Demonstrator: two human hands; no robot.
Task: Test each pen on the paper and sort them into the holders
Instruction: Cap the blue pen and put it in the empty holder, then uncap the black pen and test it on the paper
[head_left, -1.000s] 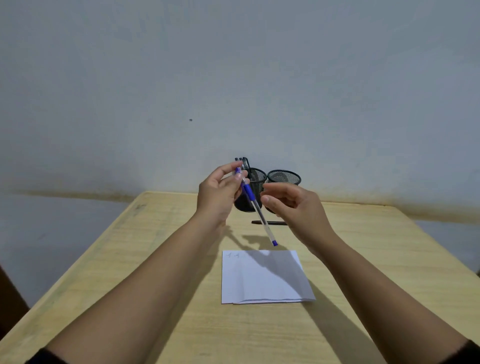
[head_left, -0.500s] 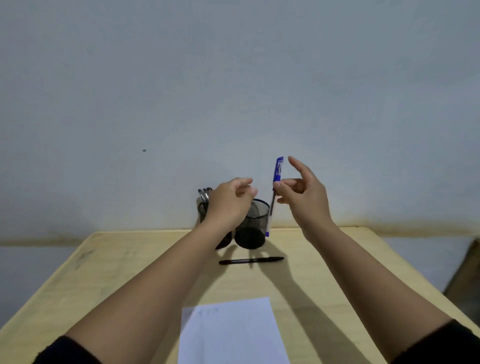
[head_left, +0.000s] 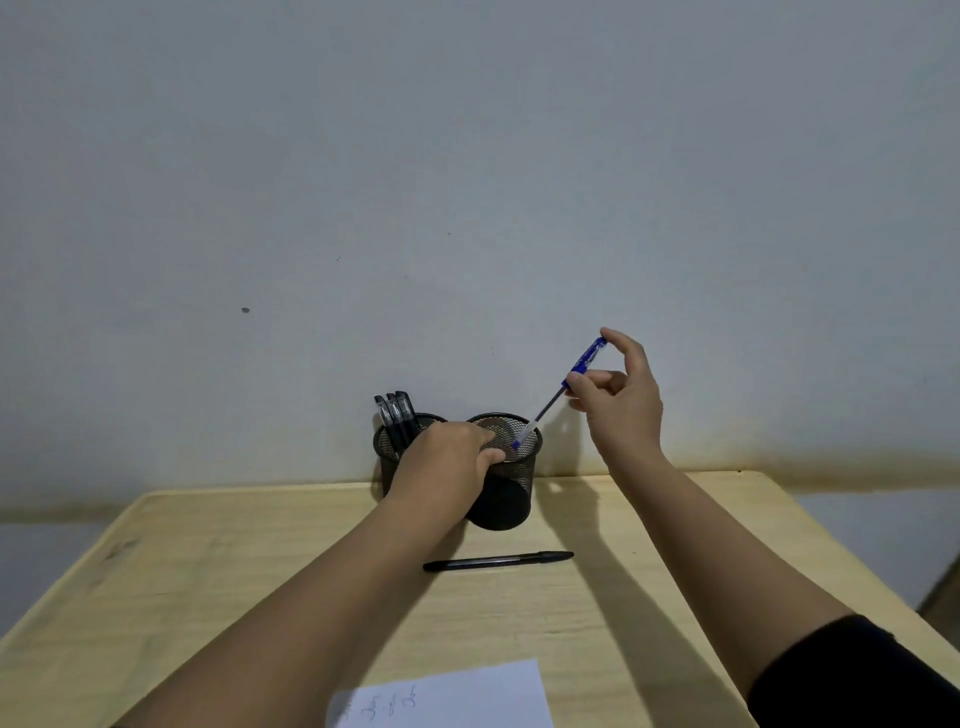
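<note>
Blue pen (head_left: 563, 388), upright a moment ago, now tips into the right holder (head_left: 511, 470), pinched in my right hand (head_left: 621, 402); left hand (head_left: 447, 457) steadies the rim, its grip probably closed. One black pen (head_left: 497, 560) left on the bench (head_left: 260, 571).

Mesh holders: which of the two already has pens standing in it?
The left mesh holder, with black pens upright inside. The right mesh holder only has the blue pen tip entering.
</note>
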